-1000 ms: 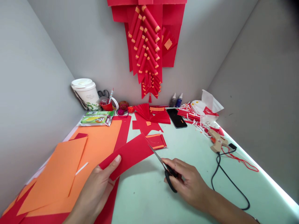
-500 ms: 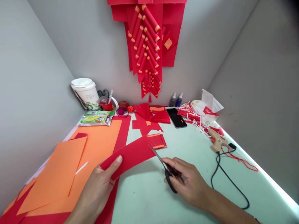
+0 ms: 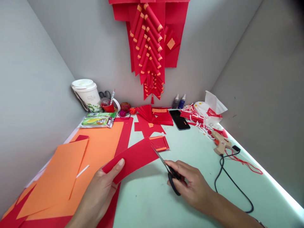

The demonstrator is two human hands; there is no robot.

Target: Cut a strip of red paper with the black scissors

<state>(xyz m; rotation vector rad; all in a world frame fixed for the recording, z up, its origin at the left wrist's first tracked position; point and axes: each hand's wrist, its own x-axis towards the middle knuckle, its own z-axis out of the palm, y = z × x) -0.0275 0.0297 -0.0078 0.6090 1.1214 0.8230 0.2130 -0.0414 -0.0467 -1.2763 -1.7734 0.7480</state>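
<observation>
A strip of red paper (image 3: 135,158) is pinched at its lower left end by my left hand (image 3: 106,182), thumb on top. It slants up to the right above the table. My right hand (image 3: 190,183) grips black-handled scissors (image 3: 173,182) with fingers in the handles. Their blades point up and left, and the tips lie at the far end of the strip; whether they touch or overlap it I cannot tell. Just behind that end lies a small red paper piece with orange edges (image 3: 160,143).
Orange sheets (image 3: 54,174) over red paper cover the left side. Along the back are a lidded white cup (image 3: 86,95), a snack packet (image 3: 97,121), red paper fans (image 3: 144,113) and a phone (image 3: 180,120). A glue gun (image 3: 221,142) with a looping black cord lies right.
Almost nothing differs. Both hands, the red strip and the scissors hold nearly the same positions, with only a very slight shift of the scissors.
</observation>
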